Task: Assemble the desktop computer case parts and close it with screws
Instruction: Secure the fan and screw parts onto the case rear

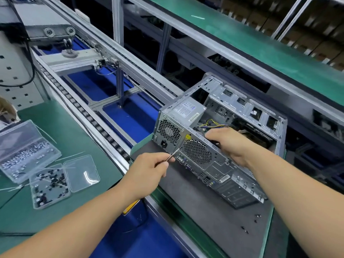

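An open grey desktop computer case (pixel 219 164) lies on its side on a dark mat (pixel 201 211), rear panel facing me, with no side cover. My left hand (pixel 150 168) is closed around a thin screwdriver (pixel 175 152) whose tip touches the rear panel near the power supply (pixel 186 110). My right hand (pixel 230 144) grips the case's upper rear edge, fingers reaching inside beside the yellow and black cables (pixel 214 123). A few loose black screws (pixel 251 223) lie on the mat to the right.
On the green bench at left sit a clear box of silver screws (pixel 26 157), a tray of black screws (pixel 49 185) and a clear lid (pixel 81 172). A roller conveyor rail (pixel 93 118) runs diagonally between bench and mat. A green shelf (pixel 260 43) spans behind the case.
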